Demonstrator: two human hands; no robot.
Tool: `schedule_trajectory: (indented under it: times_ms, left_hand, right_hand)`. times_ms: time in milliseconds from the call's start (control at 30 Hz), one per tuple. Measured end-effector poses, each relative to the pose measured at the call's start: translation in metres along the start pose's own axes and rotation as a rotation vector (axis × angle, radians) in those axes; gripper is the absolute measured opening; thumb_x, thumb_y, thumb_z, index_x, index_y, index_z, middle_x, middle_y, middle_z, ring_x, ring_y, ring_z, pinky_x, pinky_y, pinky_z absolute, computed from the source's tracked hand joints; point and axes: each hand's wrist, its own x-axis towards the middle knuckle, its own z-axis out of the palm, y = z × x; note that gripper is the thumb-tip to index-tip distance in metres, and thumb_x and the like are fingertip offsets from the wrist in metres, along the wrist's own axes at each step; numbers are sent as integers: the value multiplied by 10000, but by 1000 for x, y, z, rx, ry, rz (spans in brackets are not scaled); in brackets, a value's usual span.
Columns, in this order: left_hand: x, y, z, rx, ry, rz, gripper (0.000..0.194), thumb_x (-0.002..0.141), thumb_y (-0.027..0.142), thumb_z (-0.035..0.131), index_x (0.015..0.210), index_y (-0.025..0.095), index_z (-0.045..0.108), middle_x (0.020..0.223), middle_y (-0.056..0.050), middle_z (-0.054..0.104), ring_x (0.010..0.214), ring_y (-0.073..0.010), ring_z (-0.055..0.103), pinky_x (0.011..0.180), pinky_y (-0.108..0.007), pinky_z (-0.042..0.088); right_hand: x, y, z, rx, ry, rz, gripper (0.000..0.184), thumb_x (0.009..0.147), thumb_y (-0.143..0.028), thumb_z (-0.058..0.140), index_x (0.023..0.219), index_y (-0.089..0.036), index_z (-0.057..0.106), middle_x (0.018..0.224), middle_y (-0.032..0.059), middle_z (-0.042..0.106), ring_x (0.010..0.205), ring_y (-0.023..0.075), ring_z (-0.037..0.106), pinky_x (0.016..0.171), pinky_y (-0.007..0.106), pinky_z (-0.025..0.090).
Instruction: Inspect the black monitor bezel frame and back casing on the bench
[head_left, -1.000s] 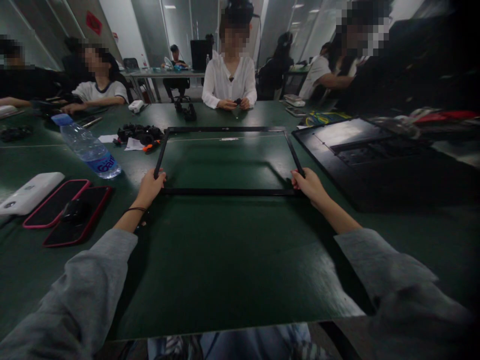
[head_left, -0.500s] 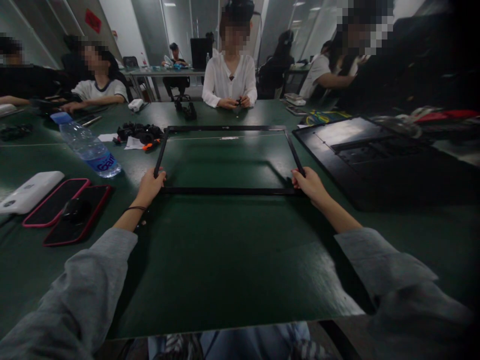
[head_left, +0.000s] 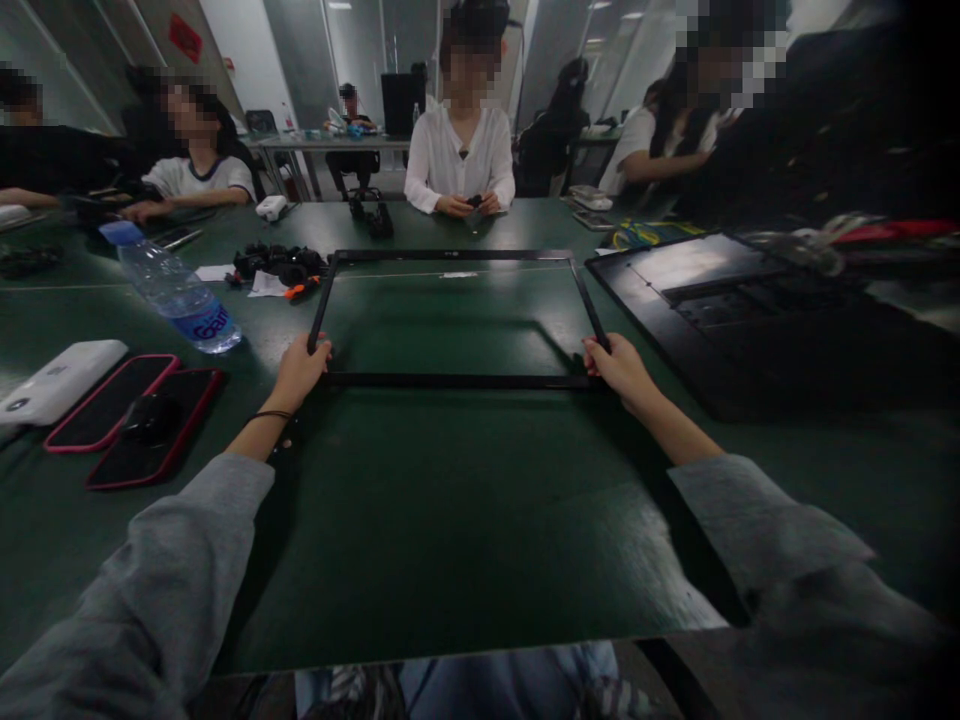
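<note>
A thin black rectangular screen bezel (head_left: 457, 381), an open frame through which the tabletop shows, is held above the green table (head_left: 465, 520). Its left side is gripped by my left hand (head_left: 300, 366), fingers closed around the strip near the lower corner. On the opposite side, my right hand (head_left: 621, 370) pinches the bezel at the same height. The frame casts a shadow on the table beneath it. To the right of my right hand lies a black laptop part (head_left: 697, 320) with a shiny panel; its exact kind is unclear.
On the left are a water bottle (head_left: 176, 295), a white power bank (head_left: 64, 382) and two red-edged phones (head_left: 169, 425), a small black object on one. Black straps (head_left: 281, 262) lie beyond. A person in white (head_left: 459, 150) sits opposite; others sit around.
</note>
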Motion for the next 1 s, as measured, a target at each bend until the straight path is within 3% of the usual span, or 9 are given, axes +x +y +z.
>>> schedule_trajectory:
  times_ms: [567,1000]
  left_hand:
    - [-1,0,0,-37,-1,-4,466,829,380,574,1222,133,611,813,-26,658,592,-131,573,609,-271,448]
    - [-1,0,0,-8,1,5,451,833,375,559,1210,134,618,805,-31,660,605,-139,581,622,-283,457]
  right_hand:
    - [5,9,-1,5,-17,-15,42,924,-249,555,908,-212,543,657,-13,574,537,108,534,531,227,443]
    - [2,3,0,4,-15,-12,42,926,-233,545,890,-218,531,646,-16,559,533,109,522,523,232,427]
